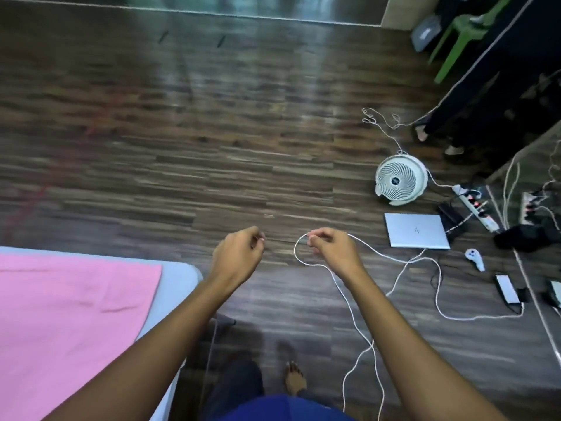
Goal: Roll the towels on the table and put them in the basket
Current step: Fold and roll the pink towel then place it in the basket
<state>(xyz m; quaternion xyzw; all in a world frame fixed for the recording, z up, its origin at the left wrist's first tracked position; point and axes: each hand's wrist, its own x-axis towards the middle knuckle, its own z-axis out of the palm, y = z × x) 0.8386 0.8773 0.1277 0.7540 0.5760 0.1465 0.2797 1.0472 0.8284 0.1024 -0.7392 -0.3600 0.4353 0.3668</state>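
A pink towel (69,314) lies spread flat on the grey table (179,278) at the lower left. Both hands are held out over the floor, to the right of the table and away from the towel. My right hand (332,250) pinches a loop of white cable (349,302) that trails down towards my body and off to the right. My left hand (239,253) has its fingers curled with thumb and fingertips together; I cannot make out anything in it. No basket is in view.
The floor is dark wood. At the right lie a white fan (399,180), a closed laptop (416,230), a power strip (475,206), a game controller (475,258) and chargers with cables. A green chair (464,34) stands at the top right beside a person's bare feet.
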